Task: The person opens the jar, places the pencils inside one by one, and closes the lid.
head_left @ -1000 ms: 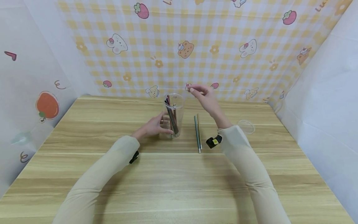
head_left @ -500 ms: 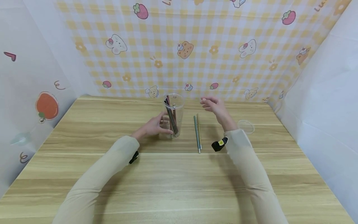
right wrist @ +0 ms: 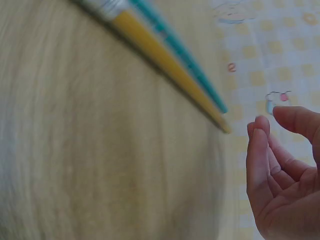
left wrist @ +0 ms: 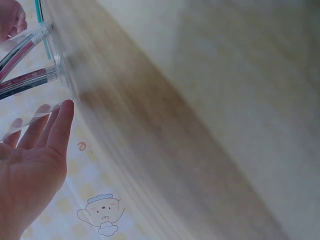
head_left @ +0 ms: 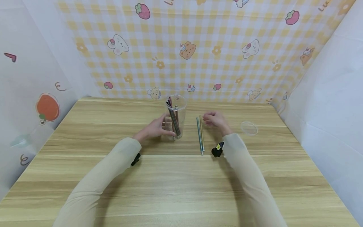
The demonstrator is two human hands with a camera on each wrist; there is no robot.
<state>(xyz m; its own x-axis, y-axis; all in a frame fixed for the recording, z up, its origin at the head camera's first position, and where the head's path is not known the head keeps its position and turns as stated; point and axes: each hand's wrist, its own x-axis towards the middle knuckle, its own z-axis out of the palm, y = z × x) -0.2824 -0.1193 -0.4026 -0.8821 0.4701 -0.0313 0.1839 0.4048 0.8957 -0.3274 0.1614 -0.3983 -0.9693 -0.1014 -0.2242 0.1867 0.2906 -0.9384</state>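
Observation:
A tall clear plastic cup [head_left: 183, 118] stands upright on the table, with several dark pencils [head_left: 174, 117] leaning inside it. My left hand [head_left: 154, 128] holds the cup low on its left side, thumb in front and fingers behind; the left wrist view shows the fingers [left wrist: 59, 132] against its wall. Right of the cup, a teal pencil [head_left: 199, 135] and a yellow pencil [head_left: 201, 129] lie side by side. Just right of their far ends hovers my right hand [head_left: 215, 119]. In the right wrist view a gap separates its thumb from its fingers, with nothing between them.
A clear round plastic lid [head_left: 249, 128] lies on the wooden table [head_left: 170, 183] to the right of my right hand. Behind the table hangs a yellow checked cloth [head_left: 170, 34], and pale sheets [head_left: 326, 82] close off both sides.
From above and beside the cup, my right hand has moved right, then down toward the far ends of the two loose pencils. My left hand and the cup have stayed put.

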